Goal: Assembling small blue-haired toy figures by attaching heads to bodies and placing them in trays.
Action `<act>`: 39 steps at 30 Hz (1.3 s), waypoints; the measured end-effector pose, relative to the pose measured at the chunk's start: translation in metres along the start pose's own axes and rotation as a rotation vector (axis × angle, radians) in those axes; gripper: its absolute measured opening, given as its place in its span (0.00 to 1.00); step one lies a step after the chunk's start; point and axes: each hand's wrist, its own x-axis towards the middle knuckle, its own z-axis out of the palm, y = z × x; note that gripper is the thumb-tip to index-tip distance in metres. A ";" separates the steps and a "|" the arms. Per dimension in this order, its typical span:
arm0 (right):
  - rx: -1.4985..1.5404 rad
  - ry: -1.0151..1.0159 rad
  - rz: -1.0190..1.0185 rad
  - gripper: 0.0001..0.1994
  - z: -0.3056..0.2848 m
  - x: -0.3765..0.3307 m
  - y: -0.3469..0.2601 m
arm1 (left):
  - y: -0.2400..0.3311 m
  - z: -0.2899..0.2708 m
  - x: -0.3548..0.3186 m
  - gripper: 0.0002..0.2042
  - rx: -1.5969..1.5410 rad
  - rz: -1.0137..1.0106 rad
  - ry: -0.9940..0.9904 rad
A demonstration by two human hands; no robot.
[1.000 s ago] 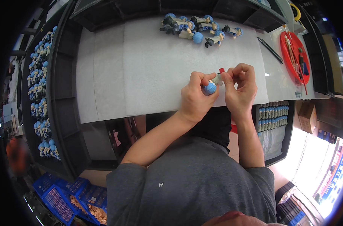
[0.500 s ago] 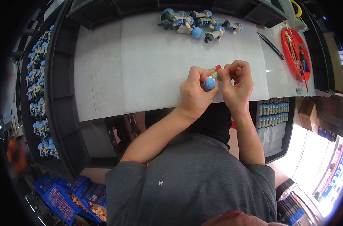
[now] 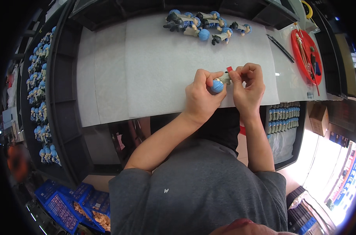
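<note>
White padded sheeting covered the table (image 3: 154, 70) before us, with dark shelving at both sides. We held a small plastic figurine with a round blue head (image 3: 220, 83) above the sheet's near edge, our left hand (image 3: 201, 98) closed around it, fingers curled tight. Our right hand (image 3: 248, 88) pinched a tiny red piece (image 3: 229, 69) at the figurine's upper end. A cluster of similar blue-haired figurines (image 3: 203, 24) lay at the far edge, a red round tray (image 3: 305, 49) of tools well to the right.
</note>
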 end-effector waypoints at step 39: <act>0.300 -0.125 0.257 0.10 -0.114 -0.042 0.011 | -0.002 -0.007 0.000 0.21 -0.353 -0.009 -0.362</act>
